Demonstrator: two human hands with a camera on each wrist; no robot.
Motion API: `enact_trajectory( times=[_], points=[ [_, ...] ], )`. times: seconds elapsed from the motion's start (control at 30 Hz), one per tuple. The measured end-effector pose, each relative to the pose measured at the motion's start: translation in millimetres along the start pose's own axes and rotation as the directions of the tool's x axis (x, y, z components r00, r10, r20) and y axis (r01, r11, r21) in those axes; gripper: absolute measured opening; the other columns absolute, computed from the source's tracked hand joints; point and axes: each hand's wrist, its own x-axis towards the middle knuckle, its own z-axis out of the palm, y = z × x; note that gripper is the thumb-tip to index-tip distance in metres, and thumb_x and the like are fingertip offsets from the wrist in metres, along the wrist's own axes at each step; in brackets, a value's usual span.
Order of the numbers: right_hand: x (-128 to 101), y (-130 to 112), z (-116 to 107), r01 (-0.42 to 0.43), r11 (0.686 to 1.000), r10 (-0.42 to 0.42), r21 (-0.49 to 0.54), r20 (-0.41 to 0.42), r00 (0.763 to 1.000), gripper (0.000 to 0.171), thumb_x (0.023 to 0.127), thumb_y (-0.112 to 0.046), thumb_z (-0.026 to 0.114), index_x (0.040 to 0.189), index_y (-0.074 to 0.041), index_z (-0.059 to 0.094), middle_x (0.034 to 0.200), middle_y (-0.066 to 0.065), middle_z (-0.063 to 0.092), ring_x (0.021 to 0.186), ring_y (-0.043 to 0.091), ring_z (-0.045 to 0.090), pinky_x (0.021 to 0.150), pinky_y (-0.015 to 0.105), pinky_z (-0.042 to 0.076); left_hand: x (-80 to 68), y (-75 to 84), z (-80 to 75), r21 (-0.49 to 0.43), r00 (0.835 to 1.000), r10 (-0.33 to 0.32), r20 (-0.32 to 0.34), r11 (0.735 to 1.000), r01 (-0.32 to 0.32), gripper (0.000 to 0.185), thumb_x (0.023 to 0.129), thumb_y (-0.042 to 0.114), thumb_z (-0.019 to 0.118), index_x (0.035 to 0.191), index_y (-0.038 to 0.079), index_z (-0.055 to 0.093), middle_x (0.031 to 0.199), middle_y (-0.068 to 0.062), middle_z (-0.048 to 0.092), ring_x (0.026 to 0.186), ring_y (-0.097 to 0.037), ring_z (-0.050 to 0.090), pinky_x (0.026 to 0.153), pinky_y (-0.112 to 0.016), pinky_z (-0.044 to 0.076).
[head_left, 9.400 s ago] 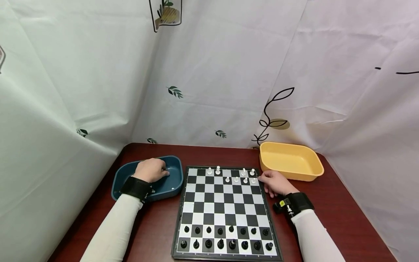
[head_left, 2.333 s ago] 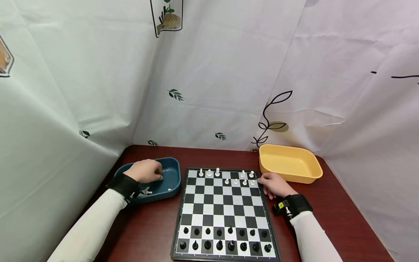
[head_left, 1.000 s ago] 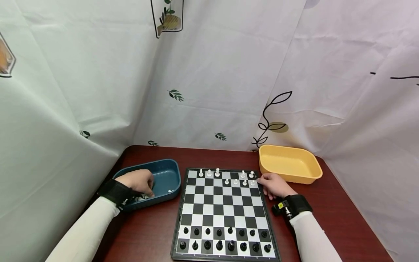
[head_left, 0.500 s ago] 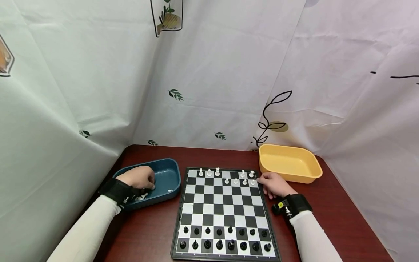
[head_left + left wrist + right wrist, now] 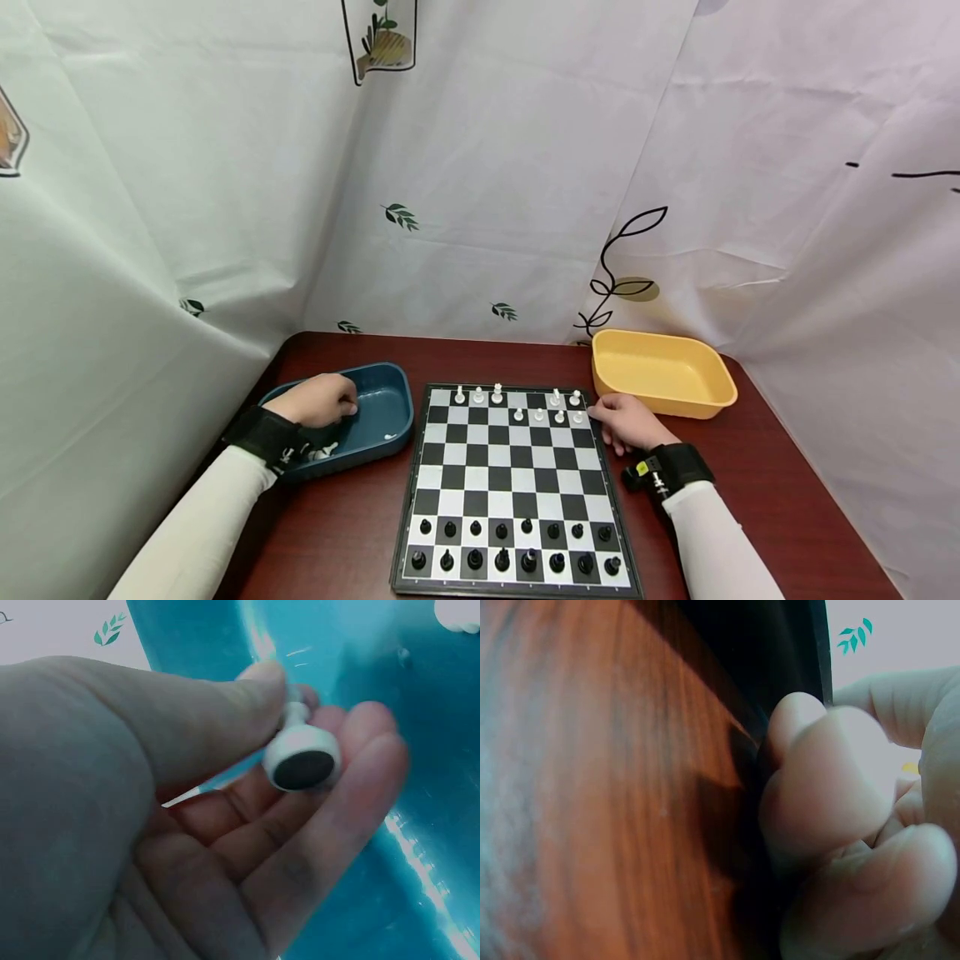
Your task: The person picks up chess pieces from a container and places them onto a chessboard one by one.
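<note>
Over the blue tray (image 5: 385,398), my left hand (image 5: 318,400) pinches a white chess piece (image 5: 304,754) between thumb and fingers. Its round base with a dark underside points toward the left wrist camera, and its top is hidden by the fingers. White pieces (image 5: 324,451) lie in the tray below. My right hand (image 5: 633,419) holds the far right edge of the chessboard (image 5: 491,479), its fingers curled against the board's dark side (image 5: 787,645). Several white pieces (image 5: 497,394) stand in the two far rows, with gaps among them. Black pieces (image 5: 502,560) fill the two near rows.
A yellow tray (image 5: 663,371) stands at the back right, just behind my right hand. The reddish-brown table (image 5: 337,533) meets a white cloth backdrop (image 5: 480,167) at its back and sides.
Since the earliest frame, a white piece has joined the far row's left part. My left hand went down into the tray's near left part and has now risen slightly. The right hand stays put.
</note>
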Motion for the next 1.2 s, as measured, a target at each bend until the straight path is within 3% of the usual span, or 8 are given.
enact_trajectory(
  times=[0.23, 0.4, 0.87, 1.2],
  points=[
    [-1.2, -1.6, 0.6, 0.001, 1.0, -0.001, -0.009, -0.005, 1.0, 0.032, 0.11, -0.032, 0.064, 0.089, -0.008, 0.065, 0.064, 0.007, 0.064, 0.043, 0.017, 0.057, 0.042, 0.029, 0.041, 4.5, 1.3, -3.2, 0.069, 0.992, 0.07, -0.11, 0.996, -0.062, 0.009, 0.104, 0.011, 0.075, 0.105, 0.011, 0.083, 0.097, 0.005, 0.075, 0.084, -0.01, 0.064, 0.081, -0.042, 0.059],
    [-1.4, -2.1, 1.2, -0.005, 1.0, 0.005, -0.007, -0.002, 1.0, 0.03, 0.11, -0.031, 0.064, 0.091, -0.008, 0.066, 0.064, 0.006, 0.064, 0.043, 0.017, 0.057, 0.042, 0.028, 0.042, 5.4, 5.3, -6.2, 0.074, 0.979, 0.066, -0.192, 0.996, -0.053, 0.009, 0.103, 0.015, 0.075, 0.105, 0.014, 0.084, 0.097, 0.006, 0.075, 0.081, -0.009, 0.062, 0.077, -0.04, 0.057],
    [0.0, -1.0, 0.1, -0.016, 1.0, 0.016, -0.012, -0.004, 1.0, 0.034, 0.111, -0.034, 0.064, 0.089, -0.008, 0.064, 0.065, 0.007, 0.064, 0.043, 0.018, 0.057, 0.042, 0.029, 0.041, 15.2, 32.1, -22.9, 0.12, 0.913, 0.178, -0.368, 0.982, -0.143, 0.007, 0.102, 0.018, 0.084, 0.109, 0.016, 0.086, 0.103, 0.004, 0.079, 0.089, -0.014, 0.069, 0.079, -0.043, 0.058],
    [1.5, 0.2, -1.0, -0.023, 1.0, 0.023, -0.005, 0.012, 1.0, 0.034, 0.111, -0.034, 0.063, 0.09, -0.007, 0.064, 0.066, 0.007, 0.065, 0.043, 0.018, 0.058, 0.042, 0.028, 0.042, 31.3, 55.8, -26.9, 0.025, 0.891, 0.172, -0.419, 0.984, -0.178, 0.01, 0.103, 0.019, 0.082, 0.112, 0.015, 0.085, 0.104, 0.003, 0.081, 0.089, -0.013, 0.072, 0.081, -0.041, 0.062]
  ],
)
